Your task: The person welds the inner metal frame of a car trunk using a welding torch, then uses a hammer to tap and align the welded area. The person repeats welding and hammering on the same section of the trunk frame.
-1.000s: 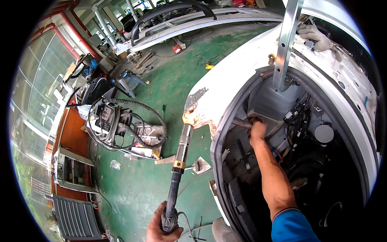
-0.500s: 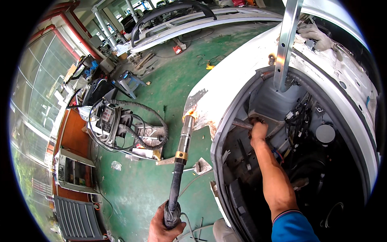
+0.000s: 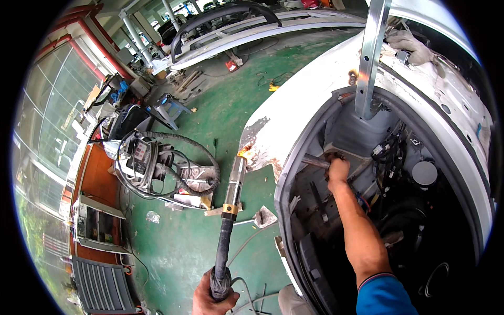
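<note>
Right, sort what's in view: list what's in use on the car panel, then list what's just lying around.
In use:
- left hand gripping the long torch tool
- its glowing tip on the white car panel
- right hand on a metal bar inside the car

Lying about:
- hose-wrapped machine on the green floor
- blue stool
- grey bumper
- glove

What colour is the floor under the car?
Green, painted, with scuffs and scattered debris; the floor shows best in the head view, the only one.

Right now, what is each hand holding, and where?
Left hand grips the long black-and-silver torch at its rear end; right hand grips a metal bar inside the car.
</note>
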{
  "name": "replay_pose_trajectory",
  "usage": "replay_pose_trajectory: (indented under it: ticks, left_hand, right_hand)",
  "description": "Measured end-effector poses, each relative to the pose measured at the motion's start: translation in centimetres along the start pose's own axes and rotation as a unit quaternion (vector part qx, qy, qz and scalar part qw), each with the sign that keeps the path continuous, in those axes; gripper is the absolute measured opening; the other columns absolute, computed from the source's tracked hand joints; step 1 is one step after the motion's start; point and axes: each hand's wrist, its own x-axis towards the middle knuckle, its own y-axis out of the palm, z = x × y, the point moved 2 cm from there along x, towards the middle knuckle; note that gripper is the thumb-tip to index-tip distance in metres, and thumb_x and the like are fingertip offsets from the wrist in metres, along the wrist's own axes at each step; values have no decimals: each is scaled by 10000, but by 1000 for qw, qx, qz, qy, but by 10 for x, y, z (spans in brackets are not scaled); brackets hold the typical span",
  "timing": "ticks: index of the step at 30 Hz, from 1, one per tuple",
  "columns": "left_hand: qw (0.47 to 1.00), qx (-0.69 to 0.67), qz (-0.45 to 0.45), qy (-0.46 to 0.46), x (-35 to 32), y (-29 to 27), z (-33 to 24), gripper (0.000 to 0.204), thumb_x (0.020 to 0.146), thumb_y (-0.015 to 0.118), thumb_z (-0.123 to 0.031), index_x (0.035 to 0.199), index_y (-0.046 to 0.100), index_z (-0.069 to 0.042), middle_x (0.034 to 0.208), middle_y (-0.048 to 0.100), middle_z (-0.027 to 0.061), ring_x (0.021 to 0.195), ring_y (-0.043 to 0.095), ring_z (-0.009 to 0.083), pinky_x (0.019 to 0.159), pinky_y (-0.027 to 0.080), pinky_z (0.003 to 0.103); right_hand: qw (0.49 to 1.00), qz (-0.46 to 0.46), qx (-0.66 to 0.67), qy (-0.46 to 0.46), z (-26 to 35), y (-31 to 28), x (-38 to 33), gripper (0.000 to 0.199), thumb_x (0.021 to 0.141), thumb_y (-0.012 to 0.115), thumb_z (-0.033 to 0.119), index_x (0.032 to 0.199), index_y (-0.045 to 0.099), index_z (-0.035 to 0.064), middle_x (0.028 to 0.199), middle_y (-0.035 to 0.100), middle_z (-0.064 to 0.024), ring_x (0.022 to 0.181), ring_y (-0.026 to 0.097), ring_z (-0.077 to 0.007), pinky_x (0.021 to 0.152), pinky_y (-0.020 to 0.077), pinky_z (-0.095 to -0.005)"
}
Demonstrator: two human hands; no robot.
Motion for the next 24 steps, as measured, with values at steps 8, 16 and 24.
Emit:
replay_pose_trajectory:
  ticks: [8, 16, 24]
  left_hand:
    - [1000, 7, 9, -5, -6, -11, 2, 249, 816, 778, -46, 972, 584, -63, 669, 566, -40, 554, 500, 52, 506, 421, 248]
    - [998, -14, -7, -58, -9, -27, 17, 215, 813, 782, -47, 914, 595, -75, 662, 562, -49, 546, 491, 46, 499, 411, 239]
    - [1000, 9, -5, -15, -4, -27, 25, 203, 808, 794, -57, 891, 610, -70, 660, 568, -46, 552, 500, 52, 511, 420, 248]
  right_hand:
    - [998, 17, -61, 23, 17, -3, -3, 73, 852, 619, 71, 821, 674, 36, 603, 540, -32, 414, 429, -158, 403, 299, -344]
    - [993, 34, -112, 24, 45, -14, -13, 66, 880, 604, 78, 917, 642, 38, 659, 534, -31, 452, 433, -154, 406, 302, -341]
    - [994, 11, -110, 24, 32, 1, -18, 97, 833, 578, 72, 832, 664, 27, 593, 508, -35, 423, 405, -157, 414, 293, -339]
